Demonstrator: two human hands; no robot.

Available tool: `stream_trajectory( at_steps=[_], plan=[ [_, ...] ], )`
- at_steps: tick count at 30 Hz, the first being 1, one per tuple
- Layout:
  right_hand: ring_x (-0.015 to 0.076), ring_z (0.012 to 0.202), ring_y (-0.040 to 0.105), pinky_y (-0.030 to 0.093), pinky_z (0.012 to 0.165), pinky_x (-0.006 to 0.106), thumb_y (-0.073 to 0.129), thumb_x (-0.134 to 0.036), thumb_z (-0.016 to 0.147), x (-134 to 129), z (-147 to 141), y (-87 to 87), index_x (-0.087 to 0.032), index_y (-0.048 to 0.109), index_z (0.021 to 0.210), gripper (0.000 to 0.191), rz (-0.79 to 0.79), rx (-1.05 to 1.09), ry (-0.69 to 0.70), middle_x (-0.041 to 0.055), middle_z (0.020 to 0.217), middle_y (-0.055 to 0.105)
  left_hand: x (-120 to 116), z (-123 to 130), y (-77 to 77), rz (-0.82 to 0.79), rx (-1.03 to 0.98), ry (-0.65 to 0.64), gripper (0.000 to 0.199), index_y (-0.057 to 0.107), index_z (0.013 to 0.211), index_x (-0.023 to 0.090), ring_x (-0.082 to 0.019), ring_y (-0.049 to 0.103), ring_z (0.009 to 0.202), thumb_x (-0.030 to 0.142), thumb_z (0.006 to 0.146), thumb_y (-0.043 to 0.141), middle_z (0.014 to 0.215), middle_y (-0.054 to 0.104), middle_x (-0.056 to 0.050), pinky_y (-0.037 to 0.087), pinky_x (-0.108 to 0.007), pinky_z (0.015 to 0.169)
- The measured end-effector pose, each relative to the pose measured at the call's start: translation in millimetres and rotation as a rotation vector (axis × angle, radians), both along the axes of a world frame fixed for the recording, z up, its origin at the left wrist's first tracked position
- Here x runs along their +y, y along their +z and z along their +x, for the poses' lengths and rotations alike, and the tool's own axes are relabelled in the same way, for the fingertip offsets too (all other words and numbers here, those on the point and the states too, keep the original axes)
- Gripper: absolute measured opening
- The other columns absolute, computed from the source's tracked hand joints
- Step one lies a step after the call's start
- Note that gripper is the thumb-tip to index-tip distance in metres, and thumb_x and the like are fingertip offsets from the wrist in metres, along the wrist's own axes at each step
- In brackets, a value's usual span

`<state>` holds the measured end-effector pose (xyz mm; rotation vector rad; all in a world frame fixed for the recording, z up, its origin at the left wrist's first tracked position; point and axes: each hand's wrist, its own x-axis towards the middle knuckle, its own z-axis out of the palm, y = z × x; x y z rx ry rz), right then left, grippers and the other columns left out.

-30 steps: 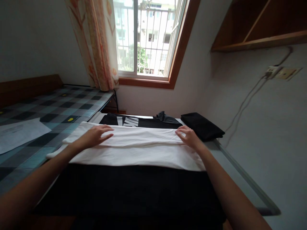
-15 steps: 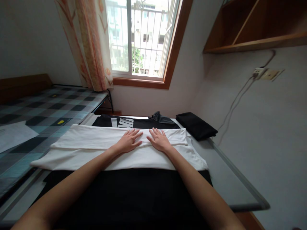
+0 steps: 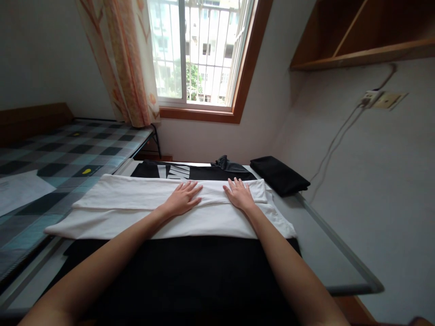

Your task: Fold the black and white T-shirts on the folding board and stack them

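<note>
A white cloth garment (image 3: pixel 115 194), its far part folded over into a strip, lies across a black garment (image 3: pixel 190 276). My left hand (image 3: pixel 182 198) rests flat on the folded strip near its middle, fingers spread. Palm down on the same strip, my right hand (image 3: pixel 239 194) lies farther right, its fingers also apart. Neither hand holds anything. Beyond the white cloth, part of a black fabric with white print (image 3: pixel 178 172) shows.
A folded black cloth (image 3: pixel 279 175) lies at the table's back right. The white table (image 3: pixel 329 253) has a grey rim. To the left is a checkered mattress (image 3: pixel 102 140) with a paper (image 3: pixel 23 192). A wooden shelf (image 3: pixel 360 54) hangs upper right.
My right hand has slid to the right along the white cloth, widening the gap between my hands. My left hand stays in about the same place.
</note>
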<state>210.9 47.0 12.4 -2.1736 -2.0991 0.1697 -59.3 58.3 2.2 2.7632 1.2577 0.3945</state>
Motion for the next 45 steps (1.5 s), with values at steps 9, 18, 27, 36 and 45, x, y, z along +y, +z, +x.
stream_trajectory(
  at_steps=[9, 18, 27, 36, 45],
  plan=[
    [0.0312, 0.145, 0.015, 0.012, 0.115, 0.050, 0.015, -0.061, 0.096, -2.2, -1.5, -0.4, -0.021, 0.033, 0.150, 0.069, 0.023, -0.004, 0.017, 0.0148, 0.157, 0.024, 1.0, -0.2, -1.2, -0.006, 0.007, 0.007, 0.062, 0.037, 0.147, 0.028, -0.029, 0.026, 0.143, 0.060, 0.095, 0.028, 0.156, 0.031, -0.005, 0.020, -0.048, 0.116],
    [0.0308, 0.145, 0.016, 0.012, 0.115, 0.049, 0.017, -0.060, 0.096, -2.7, -2.1, 0.2, -0.021, 0.033, 0.150, 0.068, 0.016, 0.011, 0.005, 0.0135, 0.157, 0.025, 0.3, 0.6, 0.4, -0.008, 0.007, 0.005, 0.061, 0.038, 0.147, 0.027, -0.029, 0.027, 0.143, 0.059, 0.096, 0.028, 0.155, 0.031, -0.006, 0.020, -0.050, 0.116],
    [0.0309, 0.145, 0.016, 0.012, 0.115, 0.049, 0.019, -0.059, 0.097, -2.7, -2.7, -0.7, -0.021, 0.034, 0.150, 0.067, 0.017, 0.005, 0.002, 0.0134, 0.157, 0.026, 0.6, 0.4, -0.5, -0.005, -0.002, 0.005, 0.059, 0.039, 0.146, 0.028, -0.029, 0.027, 0.143, 0.058, 0.096, 0.030, 0.155, 0.032, -0.006, 0.020, -0.049, 0.116],
    [0.0312, 0.145, 0.018, 0.014, 0.114, 0.049, 0.022, -0.057, 0.097, -2.6, -2.6, -1.3, -0.021, 0.035, 0.149, 0.065, 0.028, -0.008, 0.001, 0.0138, 0.156, 0.027, 0.1, 0.4, -0.1, 0.002, -0.003, 0.011, 0.060, 0.039, 0.146, 0.028, -0.029, 0.028, 0.143, 0.059, 0.095, 0.029, 0.155, 0.032, -0.005, 0.021, -0.048, 0.116],
    [0.0314, 0.145, 0.019, 0.013, 0.114, 0.049, 0.021, -0.057, 0.097, -2.6, -3.4, 0.8, -0.021, 0.035, 0.149, 0.065, 0.016, 0.000, 0.001, 0.0130, 0.157, 0.027, 0.6, -0.3, 2.0, -0.015, 0.016, 0.011, 0.062, 0.037, 0.147, 0.029, -0.027, 0.027, 0.143, 0.061, 0.095, 0.027, 0.155, 0.032, -0.006, 0.019, -0.048, 0.116]
  ],
)
